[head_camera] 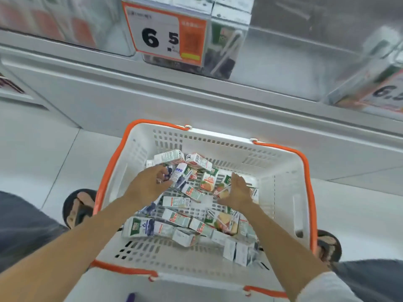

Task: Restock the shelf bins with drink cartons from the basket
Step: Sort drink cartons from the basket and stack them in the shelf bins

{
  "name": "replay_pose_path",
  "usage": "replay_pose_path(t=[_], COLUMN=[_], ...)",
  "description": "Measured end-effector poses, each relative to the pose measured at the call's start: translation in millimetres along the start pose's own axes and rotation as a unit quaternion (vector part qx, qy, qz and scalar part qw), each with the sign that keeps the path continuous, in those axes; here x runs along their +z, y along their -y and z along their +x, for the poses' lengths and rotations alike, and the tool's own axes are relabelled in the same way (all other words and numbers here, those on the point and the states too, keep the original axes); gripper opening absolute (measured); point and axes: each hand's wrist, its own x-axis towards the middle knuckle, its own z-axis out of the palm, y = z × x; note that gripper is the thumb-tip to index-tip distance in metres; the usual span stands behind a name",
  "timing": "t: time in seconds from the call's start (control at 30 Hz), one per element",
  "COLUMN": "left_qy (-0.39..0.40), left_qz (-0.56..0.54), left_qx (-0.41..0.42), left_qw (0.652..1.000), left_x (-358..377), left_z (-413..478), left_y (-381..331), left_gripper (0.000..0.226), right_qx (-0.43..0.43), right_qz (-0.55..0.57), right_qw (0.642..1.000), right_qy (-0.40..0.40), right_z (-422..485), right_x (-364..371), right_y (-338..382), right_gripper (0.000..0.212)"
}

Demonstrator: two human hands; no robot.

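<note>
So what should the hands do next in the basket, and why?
Probably close the right hand on the red carton beside it. That hand is open with straight fingers and holds nothing, while the left hand already seems to have a blue carton in its grip. With both full, they could lift to the shelf bin above the basket.

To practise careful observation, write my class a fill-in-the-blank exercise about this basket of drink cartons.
The white slotted plastic basket has ____ handles.
The biggest digit on the orange-bordered price label is ____.
The left hand grips a blue-printed carton; the right hand holds ____.
Missing words: orange; 6; nothing.
</note>
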Motion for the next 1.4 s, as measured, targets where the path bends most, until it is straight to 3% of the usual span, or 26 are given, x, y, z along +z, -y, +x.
replay_pose_path(t=[0.1, 0.27, 0.33, 0.43, 0.5, 0.57, 0.67, 0.7, 0.77, 0.93, 1.0, 1.1, 1.17, 1.23, 1.3, 1.4], left_qy=[0.026, 0.061, 0.148, 0.275, 0.251, 0.215, 0.185, 0.175, 0.162, 0.145, 0.137, 0.127, 0.111, 0.107, 0.13, 0.157], left_qz=[-0.036, -0.114, -0.22, -0.373, -0.405, -0.411, -0.425, -0.429, -0.432, -0.439, -0.453, -0.476, -0.477, -0.488, -0.523, -0.558], left_qx=[-0.026, -0.095, -0.155, -0.233, -0.243, -0.257, -0.284, -0.289, -0.295, -0.297, -0.288, -0.268, -0.251, -0.232, -0.194, -0.139], left_qw=[0.999, 0.987, 0.952, 0.855, 0.845, 0.848, 0.839, 0.838, 0.836, 0.835, 0.832, 0.828, 0.835, 0.835, 0.82, 0.803], left_x=[18.9, 46.3, 62.8, 86.0, 95.5, 95.7, 85.1, 80.8, 75.5, 77.3, 79.0, 74.8, 68.4, 61.4, 51.1, 35.4], left_z=[2.9, 17.6, 21.7, 17.7, 13.5, 8.4, -1.0, -3.3, -7.0, -12.0, -12.8, -16.2, -16.9, -16.4, -17.9, -22.9], left_y=[4.1, -5.2, -18.9, -43.5, -46.9, -36.8, -12.4, -5.7, 4.1, 9.5, 7.1, -3.8, -15.6, -30.4, -50.9, -78.7], left_gripper=[0.021, 0.022, 0.029, 0.05, 0.069, 0.076, 0.079, 0.08, 0.08, 0.074, 0.072, 0.052, 0.073, 0.095, 0.094, 0.083], right_qx=[-0.01, -0.056, -0.103, -0.164, -0.163, -0.121, -0.058, -0.051, -0.039, -0.026, -0.016, -0.034, -0.062, -0.092, -0.114, -0.148], right_qz=[-0.032, 0.044, 0.113, 0.231, 0.299, 0.321, 0.146, 0.081, 0.053, 0.133, 0.189, 0.301, 0.383, 0.467, 0.517, 0.472], right_qw=[0.999, 0.995, 0.987, 0.954, 0.926, 0.925, 0.978, 0.986, 0.989, 0.985, 0.98, 0.952, 0.919, 0.879, 0.848, 0.869], right_qy=[-0.034, -0.071, -0.057, 0.092, 0.166, 0.164, 0.136, 0.137, 0.131, 0.11, 0.059, -0.03, -0.063, -0.037, 0.022, 0.019], right_z=[10.4, -7.6, -25.2, -44.2, -44.4, -39.1, -31.6, -31.6, -33.0, -37.4, -42.8, -52.5, -63.8, -77.7, -94.9, -119.9], right_x=[14.7, -8.9, -26.0, -48.7, -53.4, -45.0, -5.7, 9.6, 29.7, 26.8, 12.4, -22.3, -50.5, -70.6, -82.1, -97.8], right_y=[2.5, 1.7, 3.4, 11.9, 14.1, 9.2, -11.3, -17.8, -23.5, -19.1, -15.5, -1.8, 13.4, 32.1, 51.3, 69.5], right_gripper=[0.11, 0.102, 0.105, 0.107, 0.099, 0.084, 0.068, 0.066, 0.063, 0.063, 0.06, 0.052, 0.045, 0.04, 0.039, 0.029])
